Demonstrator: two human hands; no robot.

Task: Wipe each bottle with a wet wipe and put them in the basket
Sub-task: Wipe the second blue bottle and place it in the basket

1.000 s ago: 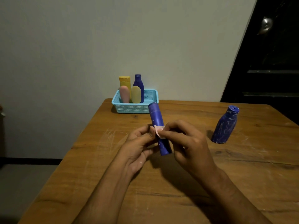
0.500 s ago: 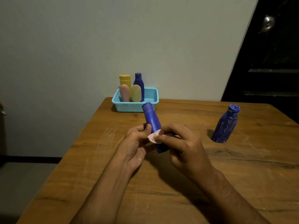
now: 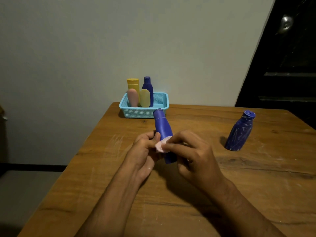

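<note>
Basket (image 3: pixel 130 112) at table's far edge, beyond the held bottle; left hand (image 3: pixel 143 151) curled round blue bottle (image 3: pixel 163 132), long axis tilted, cap toward basket; right hand (image 3: pixel 191 154) pinches wipe (image 3: pixel 161 145) against it; streaked bottle (image 3: pixel 239 134) stands well right, nearer right hand.

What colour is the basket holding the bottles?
Light blue mesh basket, clearest in the head view.

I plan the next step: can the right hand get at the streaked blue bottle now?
Probably not yet: the right hand presses the wipe on the held bottle. The table towards the streaked bottle lies bare.
</note>
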